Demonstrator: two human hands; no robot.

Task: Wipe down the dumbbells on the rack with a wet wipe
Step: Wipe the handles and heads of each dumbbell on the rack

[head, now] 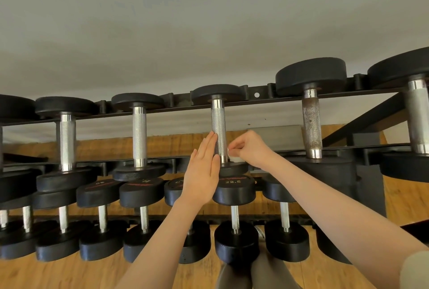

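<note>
A black rack (255, 99) carries two rows of black-ended dumbbells with knurled steel handles. My hands are at the middle dumbbell of the upper row (218, 123). My left hand (203, 172) is flat, its straight fingers resting against the left side of that handle. On the handle's right side, my right hand (251, 147) pinches a small white wet wipe (233, 157) near the lower collar. The wipe touches the handle's lower end, just above the near weight head.
More upper-row dumbbells stand to the left (139, 135) and right, one with a rusty handle (312, 123). The lower row (234, 195) of several dumbbells sits below my forearms. A grey wall rises behind the rack and wooden floor (92, 272) lies underneath.
</note>
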